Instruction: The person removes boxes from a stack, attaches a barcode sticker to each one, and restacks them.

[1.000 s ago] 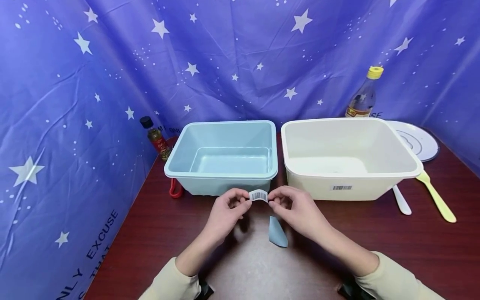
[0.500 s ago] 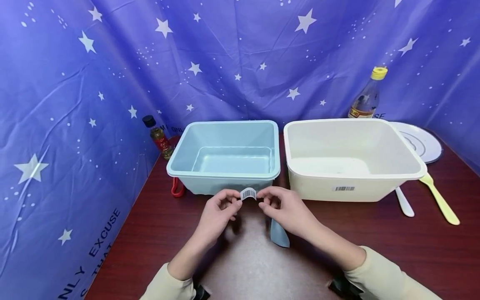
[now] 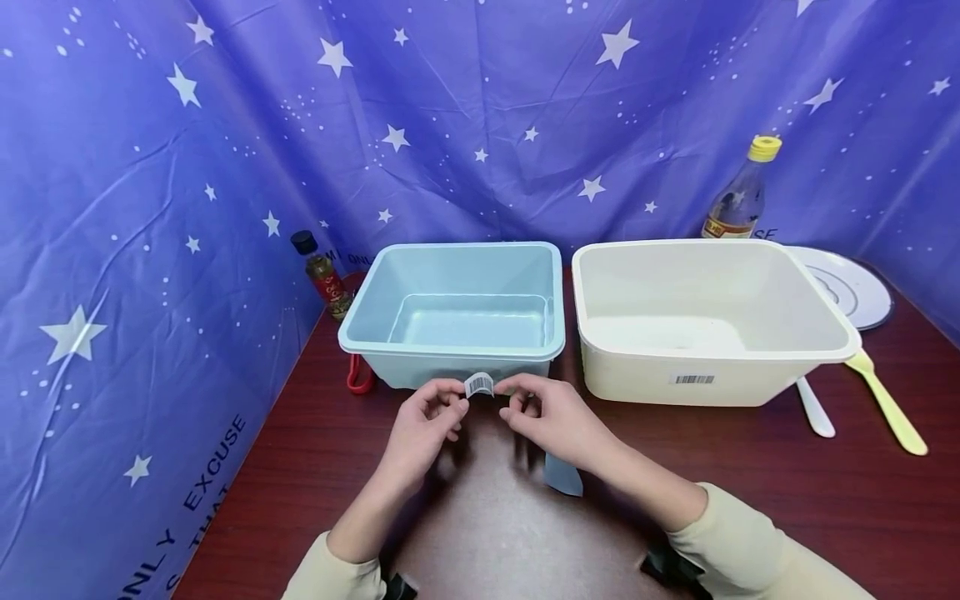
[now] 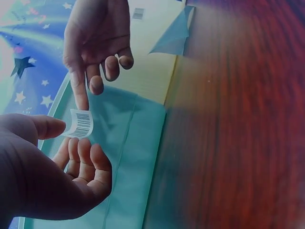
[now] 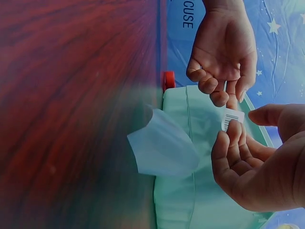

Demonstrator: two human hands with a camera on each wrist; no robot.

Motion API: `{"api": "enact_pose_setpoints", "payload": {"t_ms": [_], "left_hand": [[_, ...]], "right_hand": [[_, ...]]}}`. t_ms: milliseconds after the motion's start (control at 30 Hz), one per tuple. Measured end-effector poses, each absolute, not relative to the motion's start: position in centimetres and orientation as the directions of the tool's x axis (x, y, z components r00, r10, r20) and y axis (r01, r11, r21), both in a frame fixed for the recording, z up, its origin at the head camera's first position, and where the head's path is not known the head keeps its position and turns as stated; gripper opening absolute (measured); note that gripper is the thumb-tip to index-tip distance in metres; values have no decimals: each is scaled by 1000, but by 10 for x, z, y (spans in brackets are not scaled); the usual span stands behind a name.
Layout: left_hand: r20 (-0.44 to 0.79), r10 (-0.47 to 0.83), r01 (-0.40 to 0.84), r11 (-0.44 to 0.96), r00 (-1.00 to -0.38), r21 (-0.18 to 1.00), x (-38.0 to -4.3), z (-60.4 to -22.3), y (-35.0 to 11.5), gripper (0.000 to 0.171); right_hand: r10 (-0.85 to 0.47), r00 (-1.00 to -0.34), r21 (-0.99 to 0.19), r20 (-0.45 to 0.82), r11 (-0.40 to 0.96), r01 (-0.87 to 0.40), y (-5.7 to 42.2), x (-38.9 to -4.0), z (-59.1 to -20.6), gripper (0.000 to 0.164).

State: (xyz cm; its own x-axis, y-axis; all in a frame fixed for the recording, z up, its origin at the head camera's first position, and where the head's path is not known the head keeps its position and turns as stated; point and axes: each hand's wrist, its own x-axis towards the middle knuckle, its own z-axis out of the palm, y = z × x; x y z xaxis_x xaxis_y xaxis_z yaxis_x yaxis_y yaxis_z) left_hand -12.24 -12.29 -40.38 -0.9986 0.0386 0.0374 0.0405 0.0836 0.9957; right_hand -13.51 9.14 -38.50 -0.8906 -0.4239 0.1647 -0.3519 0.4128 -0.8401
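A small white barcode sticker (image 3: 480, 384) is bent into a curve in front of the light blue tub (image 3: 442, 367). My left hand (image 3: 424, 427) pinches its left end between thumb and index finger. My right hand (image 3: 557, 419) reaches the sticker's other end with an extended index finger, while its thumb stands apart, as the right wrist view shows. A curled blue-grey sheet (image 3: 562, 477), perhaps paper, is on the table below the right hand and partly hidden by it. On the cream tub (image 3: 667, 382) at right, another barcode sticker (image 3: 693, 379) lies flat on the front wall.
Behind the tubs stand a small black-capped bottle (image 3: 327, 279) and a yellow-capped bottle (image 3: 738, 200). A white plate (image 3: 862, 292), a pale yellow utensil (image 3: 892, 412) and a white handle (image 3: 816, 408) lie at right. A red loop (image 3: 360, 377) shows beside the blue tub.
Both hands have shifted left along the blue tub's front with the sticker. The right thumb and index finger have parted slightly. The view has swung slightly left.
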Motion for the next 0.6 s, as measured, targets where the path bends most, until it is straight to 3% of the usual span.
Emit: {"api": "enact_pose_setpoints", "payload": {"t_ms": [600], "left_hand": [[30, -41, 26, 102, -999, 994, -122, -402, -136, 24]], "right_hand": [[-490, -867, -863, 86, 399, -311, 68, -142, -384, 42]]}}
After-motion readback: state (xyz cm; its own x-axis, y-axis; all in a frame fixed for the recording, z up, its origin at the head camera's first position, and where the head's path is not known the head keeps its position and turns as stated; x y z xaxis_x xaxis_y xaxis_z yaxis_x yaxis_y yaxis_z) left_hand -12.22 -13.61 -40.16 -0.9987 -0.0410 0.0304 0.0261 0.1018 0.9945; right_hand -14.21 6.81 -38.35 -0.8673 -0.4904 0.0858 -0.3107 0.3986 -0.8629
